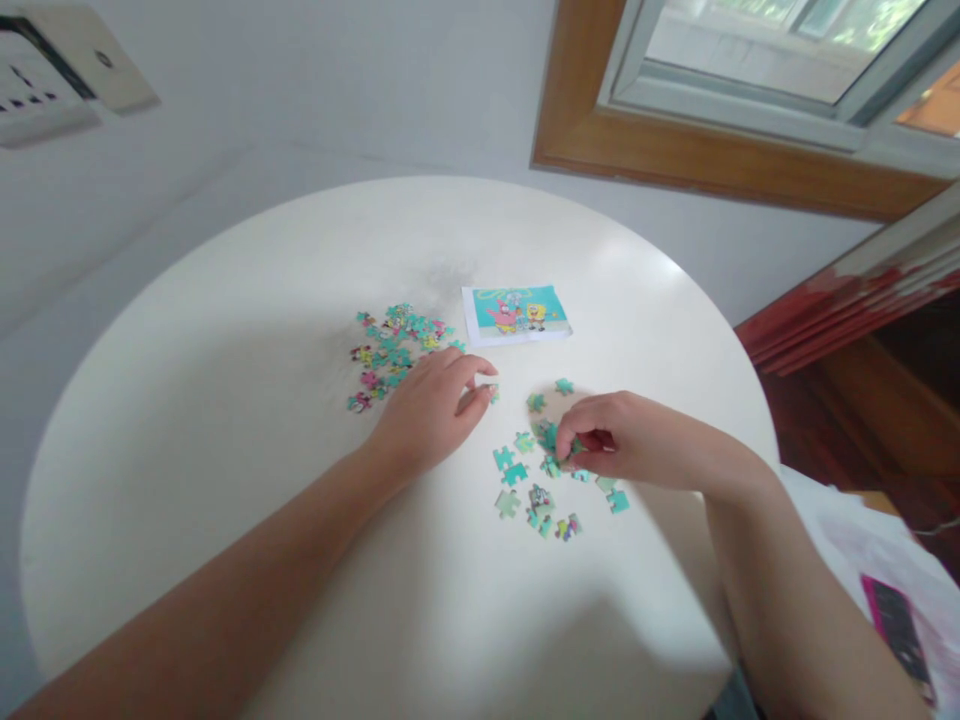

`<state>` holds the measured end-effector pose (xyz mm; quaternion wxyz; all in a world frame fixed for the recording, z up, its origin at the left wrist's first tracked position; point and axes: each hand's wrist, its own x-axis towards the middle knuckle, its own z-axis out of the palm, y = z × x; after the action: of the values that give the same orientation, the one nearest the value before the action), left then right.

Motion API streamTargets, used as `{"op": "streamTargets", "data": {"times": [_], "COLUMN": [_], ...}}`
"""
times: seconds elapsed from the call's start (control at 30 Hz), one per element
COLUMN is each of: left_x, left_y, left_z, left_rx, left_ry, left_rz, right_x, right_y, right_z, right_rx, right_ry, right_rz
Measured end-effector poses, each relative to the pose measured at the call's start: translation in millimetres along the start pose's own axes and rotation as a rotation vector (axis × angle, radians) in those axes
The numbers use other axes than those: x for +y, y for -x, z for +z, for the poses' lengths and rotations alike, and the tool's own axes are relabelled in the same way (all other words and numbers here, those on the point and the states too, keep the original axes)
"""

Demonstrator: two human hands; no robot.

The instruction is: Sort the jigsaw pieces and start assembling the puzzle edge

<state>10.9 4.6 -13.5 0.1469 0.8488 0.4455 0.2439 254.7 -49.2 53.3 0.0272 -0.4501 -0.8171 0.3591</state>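
Note:
My left hand (429, 405) rests at the near right side of a loose pile of small jigsaw puzzle pieces (391, 345). Its thumb and index finger are apart, and a single puzzle piece (494, 393) shows at the thumb tip. My right hand (619, 435) is over a second, spread-out group of mostly teal pieces (515, 473). Those fingers are curled in a pinch on a puzzle piece, which they largely hide. Beyond both hands lies a picture card (519, 314) with a pink starfish and a yellow square cartoon figure.
Everything lies on a round white table (225, 480) against a wall. At the upper left is a wall socket (34, 85). A wood-framed window (720, 165) is at the upper right, with a red and white curtain (847, 290) below it. A pink-edged dark object (896, 625) lies at the lower right.

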Motion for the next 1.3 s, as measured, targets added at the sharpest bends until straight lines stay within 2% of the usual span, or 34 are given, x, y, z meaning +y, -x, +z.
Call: {"op": "streamTargets", "data": {"times": [0.2,0.5,0.73,1.0,1.13,1.3], "left_x": [2.8,1.4,0.4,-1.5,-0.5,-0.1], "left_y": [-0.3,-1.6,-1.7,-1.6,-0.8,-1.0], "left_z": [-1.2,-0.7,-0.9,0.7,0.2,-0.4], "left_rx": [0.002,-0.012,-0.015,-0.018,-0.008,-0.023], "left_ry": [-0.005,-0.011,-0.021,-0.029,-0.026,-0.016], "left_rz": [-0.003,-0.006,0.008,0.012,0.013,0.003], "right_x": [-11.3,-7.5,-20.7,-17.8,-10.8,11.7], "right_y": [-2.2,-5.1,-10.6,-15.2,-12.7,-1.0], "right_z": [10.8,9.8,17.6,22.6,18.5,-0.8], "right_rx": [-0.113,0.031,0.056,0.094,0.193,0.471], "right_ry": [-0.004,0.086,0.088,0.104,0.126,0.165], "right_rz": [-0.129,-0.063,-0.245,-0.276,-0.218,-0.022]}}
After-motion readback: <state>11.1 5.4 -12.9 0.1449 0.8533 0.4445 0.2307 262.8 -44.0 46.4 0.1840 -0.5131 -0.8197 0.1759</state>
